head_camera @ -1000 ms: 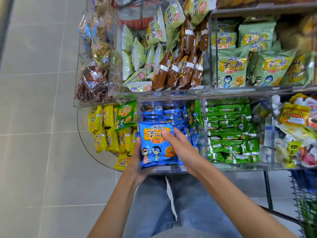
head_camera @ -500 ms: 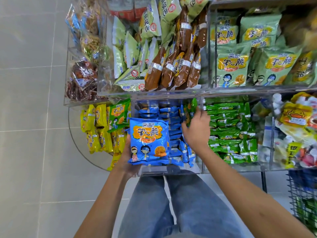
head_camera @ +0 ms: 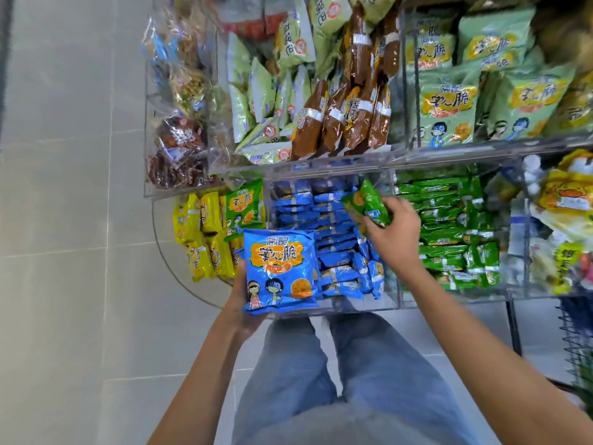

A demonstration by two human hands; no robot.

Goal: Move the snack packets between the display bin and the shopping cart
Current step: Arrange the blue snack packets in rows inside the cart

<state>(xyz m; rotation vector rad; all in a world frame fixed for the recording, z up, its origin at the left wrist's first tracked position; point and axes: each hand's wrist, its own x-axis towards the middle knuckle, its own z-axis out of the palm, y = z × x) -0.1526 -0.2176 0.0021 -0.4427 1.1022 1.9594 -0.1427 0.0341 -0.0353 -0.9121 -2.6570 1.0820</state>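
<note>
Over display bin (head_camera: 353, 306), right grip (head_camera: 396, 234) holds green packet (head_camera: 372, 200) (tilted upward).

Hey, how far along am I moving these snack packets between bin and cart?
Done: nothing I can confirm; only an edge of the shopping cart shows, its contents blurred. In hand: your left hand holds a big blue packet, your right hand grips small green packets above the display bin. Left: none of these is set down yet.
</note>
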